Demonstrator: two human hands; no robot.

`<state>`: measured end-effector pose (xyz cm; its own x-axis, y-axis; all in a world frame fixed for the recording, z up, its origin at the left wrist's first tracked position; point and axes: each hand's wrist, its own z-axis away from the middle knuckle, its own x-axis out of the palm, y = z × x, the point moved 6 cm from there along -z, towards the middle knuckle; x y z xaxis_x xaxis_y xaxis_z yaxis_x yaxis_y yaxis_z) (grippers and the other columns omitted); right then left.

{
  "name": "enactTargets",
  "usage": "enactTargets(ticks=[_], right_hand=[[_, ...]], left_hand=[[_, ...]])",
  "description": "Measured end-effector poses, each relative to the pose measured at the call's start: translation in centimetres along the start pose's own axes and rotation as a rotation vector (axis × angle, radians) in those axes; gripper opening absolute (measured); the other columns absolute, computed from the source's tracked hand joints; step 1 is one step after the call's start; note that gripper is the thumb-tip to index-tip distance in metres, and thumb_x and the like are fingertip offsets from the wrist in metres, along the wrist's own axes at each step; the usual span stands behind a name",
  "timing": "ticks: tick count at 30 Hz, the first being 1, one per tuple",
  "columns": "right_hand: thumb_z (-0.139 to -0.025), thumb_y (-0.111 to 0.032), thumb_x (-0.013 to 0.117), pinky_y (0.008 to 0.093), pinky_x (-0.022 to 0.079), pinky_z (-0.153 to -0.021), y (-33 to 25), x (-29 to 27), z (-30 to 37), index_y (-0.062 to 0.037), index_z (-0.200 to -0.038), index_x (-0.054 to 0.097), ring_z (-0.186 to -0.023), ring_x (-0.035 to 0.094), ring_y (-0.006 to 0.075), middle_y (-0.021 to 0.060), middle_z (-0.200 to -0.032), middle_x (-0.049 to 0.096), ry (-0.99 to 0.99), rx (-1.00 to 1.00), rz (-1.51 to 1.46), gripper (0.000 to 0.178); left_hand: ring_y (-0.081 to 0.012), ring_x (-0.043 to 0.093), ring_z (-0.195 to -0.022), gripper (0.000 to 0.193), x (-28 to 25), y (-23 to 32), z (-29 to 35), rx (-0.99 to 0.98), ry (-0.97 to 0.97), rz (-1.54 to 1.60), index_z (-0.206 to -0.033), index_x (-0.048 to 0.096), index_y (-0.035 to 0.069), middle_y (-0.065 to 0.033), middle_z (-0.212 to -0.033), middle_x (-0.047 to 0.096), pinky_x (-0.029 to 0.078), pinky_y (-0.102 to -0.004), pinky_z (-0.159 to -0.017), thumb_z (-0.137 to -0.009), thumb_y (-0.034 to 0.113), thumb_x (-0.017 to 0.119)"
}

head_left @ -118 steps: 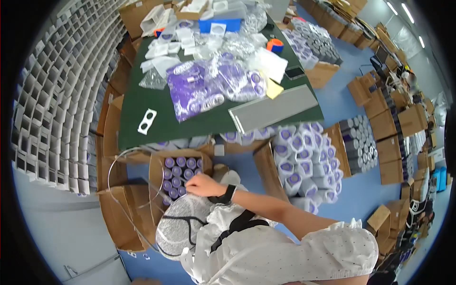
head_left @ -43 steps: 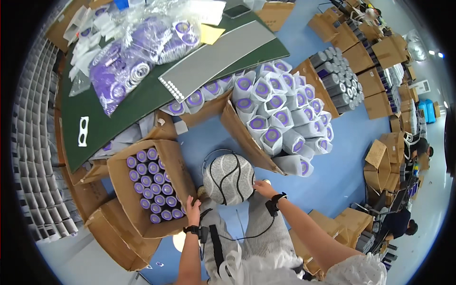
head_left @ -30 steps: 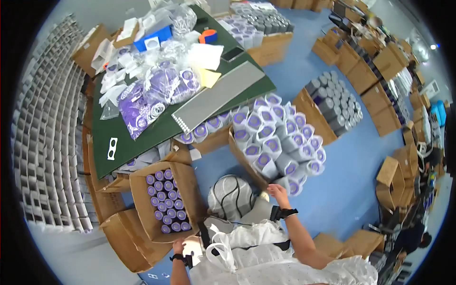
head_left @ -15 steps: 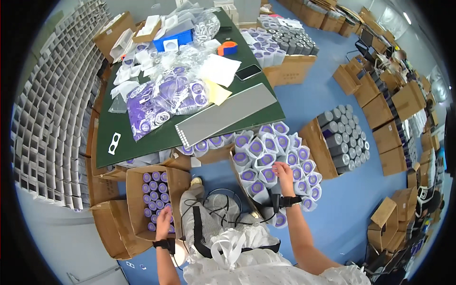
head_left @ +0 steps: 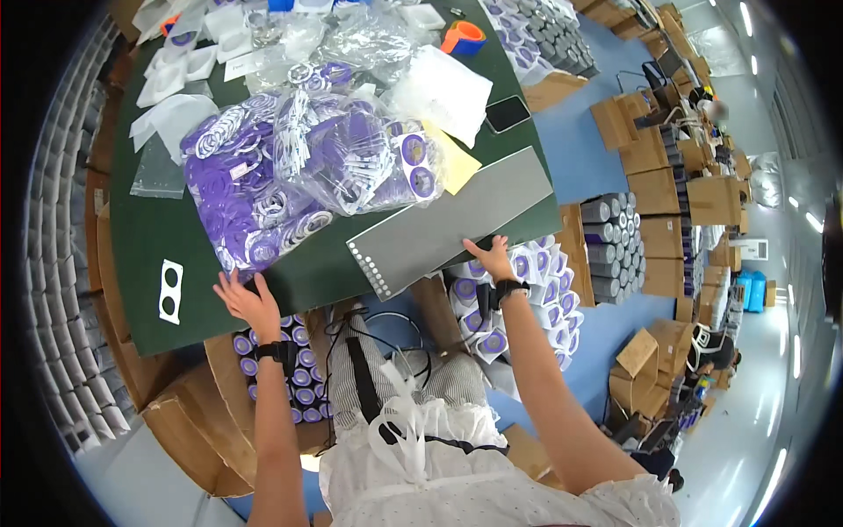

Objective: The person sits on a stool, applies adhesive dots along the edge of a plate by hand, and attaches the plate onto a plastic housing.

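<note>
My left hand (head_left: 250,305) rests at the green table's near edge with its fingers spread, just below a heap of purple and white rings (head_left: 233,211), partly in clear bags. It holds nothing. My right hand (head_left: 492,257) lies at the near edge of a long grey panel (head_left: 457,211), thumb and fingers apart. Its fingertips touch or nearly touch the panel; the underside of the hand is hidden. White round dots (head_left: 374,274) line the panel's left end. A white card with two round holes (head_left: 170,292) lies left of my left hand.
Below the table stand a carton of purple-ended cylinders (head_left: 304,376) and a group of white-wrapped cylinders (head_left: 551,294). On the green table (head_left: 307,294) lie a phone (head_left: 507,114), yellow paper (head_left: 455,162) and an orange-and-blue tape roll (head_left: 464,37). Grey cylinders (head_left: 615,237) stand at right.
Both hands have moved up and forward to the table's near edge, the left from the carton, the right from the wrapped cylinders. The view has shifted closer over the table.
</note>
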<state>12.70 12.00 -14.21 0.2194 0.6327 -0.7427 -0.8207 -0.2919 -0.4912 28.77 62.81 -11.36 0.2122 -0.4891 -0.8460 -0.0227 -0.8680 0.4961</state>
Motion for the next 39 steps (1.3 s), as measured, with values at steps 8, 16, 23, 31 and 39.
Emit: enactTargets(ticks=[8,16,23,31,39], right_hand=[[-0.054,-0.051,0.084,0.0397,0.034,-0.107,-2.4,0.7,-0.6,0.0129,-0.130,0.038,-0.134,0.032,0.0397,0.0339,-0.143,0.027,0.057,0.131,0.310,0.109],[-0.054,-0.045,0.087,0.0399,0.042,-0.097,-2.1,0.2,-1.6,0.0120,-0.111,0.053,-0.118,0.047,0.0392,0.0322,-0.127,0.043,0.070,0.193,0.399,0.087],[-0.054,-0.040,0.088,0.0392,0.034,-0.107,-2.4,0.8,-0.9,0.0156,-0.131,0.034,-0.133,0.033,0.0410,0.0345,-0.143,0.026,0.002,0.268,0.290,0.110],[-0.054,-0.039,0.088,0.0392,0.035,-0.107,-2.3,0.6,-1.6,0.0140,-0.130,0.037,-0.132,0.033,0.0417,0.0338,-0.144,0.026,-0.011,0.268,0.341,0.106],[-0.051,-0.037,0.089,0.0412,0.042,-0.098,-3.6,0.1,0.2,0.0075,-0.122,0.048,-0.119,0.047,0.0417,0.0304,-0.135,0.042,0.170,0.190,0.319,0.093]], left_hand=[[-0.0351,0.010,-0.142,0.054,2.0,-2.5,-1.3,-0.244,0.148,-0.092,-0.133,0.037,-0.001,-0.0156,-0.149,0.026,0.013,-0.0522,-0.108,-0.097,0.039,0.041],[-0.0340,0.025,-0.139,0.051,2.9,-2.4,-1.5,-0.278,0.147,-0.160,-0.134,0.035,-0.002,-0.0164,-0.144,0.036,0.018,-0.0501,-0.107,-0.097,0.034,0.037],[-0.0322,0.028,-0.138,0.051,2.8,-2.4,-1.5,-0.263,0.138,-0.222,-0.135,0.034,-0.002,-0.0167,-0.143,0.038,0.021,-0.0485,-0.106,-0.098,0.033,0.034],[-0.0326,0.027,-0.138,0.053,3.0,-2.1,-1.7,-0.297,0.089,-0.229,-0.137,0.033,-0.003,-0.0154,-0.144,0.037,0.022,-0.0481,-0.106,-0.097,0.032,0.034],[-0.0302,0.024,-0.140,0.052,2.4,-2.1,-2.0,-0.362,0.044,-0.216,-0.138,0.031,-0.002,-0.0154,-0.148,0.032,0.019,-0.0470,-0.107,-0.096,0.028,0.035]])
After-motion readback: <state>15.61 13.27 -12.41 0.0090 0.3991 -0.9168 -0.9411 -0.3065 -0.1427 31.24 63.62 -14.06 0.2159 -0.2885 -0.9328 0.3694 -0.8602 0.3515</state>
